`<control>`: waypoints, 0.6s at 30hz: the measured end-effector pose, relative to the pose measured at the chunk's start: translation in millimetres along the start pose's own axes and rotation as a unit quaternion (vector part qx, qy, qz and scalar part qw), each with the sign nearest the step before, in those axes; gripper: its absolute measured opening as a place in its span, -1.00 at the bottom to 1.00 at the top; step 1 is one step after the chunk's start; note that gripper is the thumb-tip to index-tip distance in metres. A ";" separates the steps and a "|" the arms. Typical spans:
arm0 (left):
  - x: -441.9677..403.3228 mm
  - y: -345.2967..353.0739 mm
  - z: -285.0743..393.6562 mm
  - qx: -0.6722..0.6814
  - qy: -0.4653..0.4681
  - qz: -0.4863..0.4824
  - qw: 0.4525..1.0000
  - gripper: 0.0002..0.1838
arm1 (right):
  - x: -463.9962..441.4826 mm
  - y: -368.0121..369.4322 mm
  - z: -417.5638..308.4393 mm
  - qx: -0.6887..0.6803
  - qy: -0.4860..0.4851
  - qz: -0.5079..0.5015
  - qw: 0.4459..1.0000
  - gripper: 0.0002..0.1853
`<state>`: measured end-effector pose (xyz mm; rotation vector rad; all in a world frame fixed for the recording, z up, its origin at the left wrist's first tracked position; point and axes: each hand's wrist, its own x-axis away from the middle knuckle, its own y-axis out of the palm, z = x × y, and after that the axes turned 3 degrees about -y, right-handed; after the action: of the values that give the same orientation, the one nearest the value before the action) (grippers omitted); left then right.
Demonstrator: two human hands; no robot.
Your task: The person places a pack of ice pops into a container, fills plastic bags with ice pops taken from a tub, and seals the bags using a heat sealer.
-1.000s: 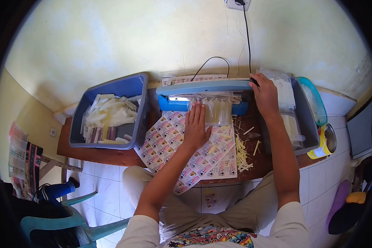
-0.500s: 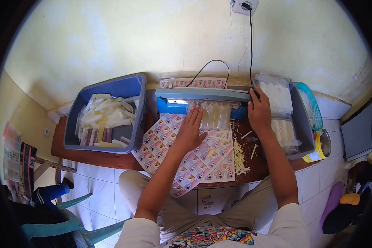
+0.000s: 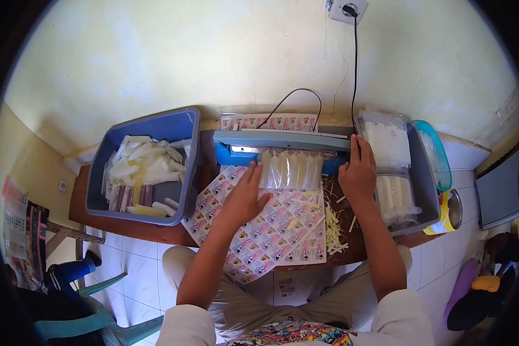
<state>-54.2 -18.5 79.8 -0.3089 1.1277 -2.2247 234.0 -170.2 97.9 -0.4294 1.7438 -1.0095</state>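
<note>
A blue impulse sealer [image 3: 230, 154] with a grey pressing arm [image 3: 282, 139] stands by the wall. Below the arm lies a clear plastic bag [image 3: 291, 171] of several pale sticks, its upper edge hidden under the arm. My left hand [image 3: 245, 196] is at the bag's left edge, fingers stretched out and nothing in its grasp. At the arm's right end rests my right hand [image 3: 358, 176], fingers extended and thumb apart. Printed label sheets [image 3: 271, 230] are spread beneath the bag and my left hand.
On the left, a blue-grey bin [image 3: 193, 161] contains loose pale packets. To the right, another bin [image 3: 424, 202] contains filled bags, with a yellow tin [image 3: 447, 210] beside it. Thin pale strips [image 3: 333, 228] litter the brown bench [image 3: 138, 230]. A black cord [image 3: 354, 75] runs down from the wall socket.
My left hand has slid left off the top of the bag to its edge, uncovering more of it. My right hand stays at the arm's end. The view has shifted slightly.
</note>
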 end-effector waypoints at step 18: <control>-8.8 44.0 -5.6 0.060 -0.021 -0.036 0.997 0.16 | -0.4 -2.1 3.1 -0.088 0.006 -0.029 0.996 -0.12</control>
<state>-31.4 -29.0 42.2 -0.3481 0.9711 -2.3261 236.5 -172.5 99.4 -0.5896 1.8481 -0.9045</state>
